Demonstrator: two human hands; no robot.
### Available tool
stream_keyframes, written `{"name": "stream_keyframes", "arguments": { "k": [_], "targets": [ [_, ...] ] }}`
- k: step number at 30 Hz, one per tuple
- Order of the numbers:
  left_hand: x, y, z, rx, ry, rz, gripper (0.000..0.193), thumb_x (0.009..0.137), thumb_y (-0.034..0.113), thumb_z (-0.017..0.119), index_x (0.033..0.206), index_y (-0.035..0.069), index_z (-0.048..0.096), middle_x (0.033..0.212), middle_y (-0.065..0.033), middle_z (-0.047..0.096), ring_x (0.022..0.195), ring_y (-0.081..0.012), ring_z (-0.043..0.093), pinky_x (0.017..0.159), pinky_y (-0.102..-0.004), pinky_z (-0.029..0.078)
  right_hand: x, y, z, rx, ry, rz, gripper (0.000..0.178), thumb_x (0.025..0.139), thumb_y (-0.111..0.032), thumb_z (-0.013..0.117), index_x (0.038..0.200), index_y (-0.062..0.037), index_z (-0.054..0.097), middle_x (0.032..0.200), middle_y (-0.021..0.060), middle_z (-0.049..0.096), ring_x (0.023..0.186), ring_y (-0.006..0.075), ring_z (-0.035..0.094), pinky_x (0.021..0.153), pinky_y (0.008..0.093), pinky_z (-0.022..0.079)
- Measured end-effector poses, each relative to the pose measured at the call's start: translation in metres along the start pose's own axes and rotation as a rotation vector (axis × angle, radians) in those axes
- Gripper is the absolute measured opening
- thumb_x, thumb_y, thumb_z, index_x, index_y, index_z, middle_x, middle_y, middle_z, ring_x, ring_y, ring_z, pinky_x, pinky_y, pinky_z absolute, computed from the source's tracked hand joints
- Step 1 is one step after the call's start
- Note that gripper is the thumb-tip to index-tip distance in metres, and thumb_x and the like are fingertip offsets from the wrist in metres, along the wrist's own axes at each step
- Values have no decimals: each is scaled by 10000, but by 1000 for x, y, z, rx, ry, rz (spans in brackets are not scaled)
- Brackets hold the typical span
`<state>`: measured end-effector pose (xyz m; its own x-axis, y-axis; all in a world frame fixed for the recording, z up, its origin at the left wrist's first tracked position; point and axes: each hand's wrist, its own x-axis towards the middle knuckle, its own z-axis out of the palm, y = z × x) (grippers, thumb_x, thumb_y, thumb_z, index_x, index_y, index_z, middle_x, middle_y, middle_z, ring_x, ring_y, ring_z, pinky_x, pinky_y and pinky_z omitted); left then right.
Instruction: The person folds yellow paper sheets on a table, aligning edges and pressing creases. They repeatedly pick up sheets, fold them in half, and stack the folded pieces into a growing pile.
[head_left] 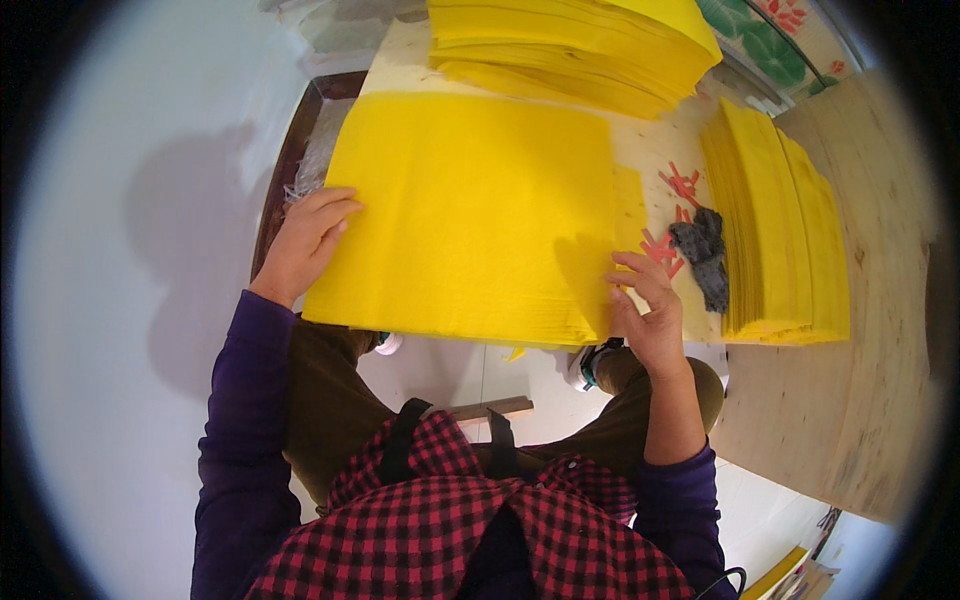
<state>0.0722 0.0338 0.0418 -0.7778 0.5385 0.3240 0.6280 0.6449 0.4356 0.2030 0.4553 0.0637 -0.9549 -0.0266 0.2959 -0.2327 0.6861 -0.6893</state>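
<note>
I reach forward over the cloth [470, 210].
Left hand [305, 240] on its left edge, right hand [652, 312] curled opposite; fingers parted.

1. The thick stack of yellow fabric sheets [570, 50] at the pale wooden table's [650, 145] far edge was cut off above.
2. A square yellow fabric pile [470, 210] hid the table's near left corner.

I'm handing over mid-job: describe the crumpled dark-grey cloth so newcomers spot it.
On the pale wooden table, look right of the flat yellow fabric. Between thin red strips and the rightmost yellow fabric stack lies the crumpled cloth, dark grey among bright neighbours.
</note>
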Motion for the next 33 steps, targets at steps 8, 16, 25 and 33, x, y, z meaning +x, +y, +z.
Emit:
{"name": "stream_keyframes", "arguments": {
  "k": [8,16,25,33],
  "targets": [
    [16,33,-15,-2,-56,32,288,909,47,509,1182,16,597,1295,-137,551,1237,-315,474,1074,-398,340,-29,21,-14,445,252,469,142,940,-51,575,1050,-13,656,981,45,647,907,129,583,855,258,447],
    [45,144,33,-238,-232,122,322,902,111,575,1217,46,592,1291,-138,562,1218,-327,489,1048,-401,366,-33,17,-21,625,161,725,166,945,-100,574,1063,-23,662,759,-2,577,582,54,487,542,196,416],
    [66,187,123,-497,-154,95,388,939,249,557,1257,26,573,1314,-171,554,1272,-353,470,1073,-421,349,-31,14,-25,913,-67,742,272,937,-98,484,1144,-24,643,669,8,558,506,68,450,459,224,402],
    [68,192,124,-337,-199,147,462,919,337,569,1256,22,574,1304,-177,563,1263,-364,479,1072,-427,348,-33,18,-19,1066,-190,779,412,921,-121,482,1310,10,521,706,42,596,515,88,479,454,232,404]
  ]
}}
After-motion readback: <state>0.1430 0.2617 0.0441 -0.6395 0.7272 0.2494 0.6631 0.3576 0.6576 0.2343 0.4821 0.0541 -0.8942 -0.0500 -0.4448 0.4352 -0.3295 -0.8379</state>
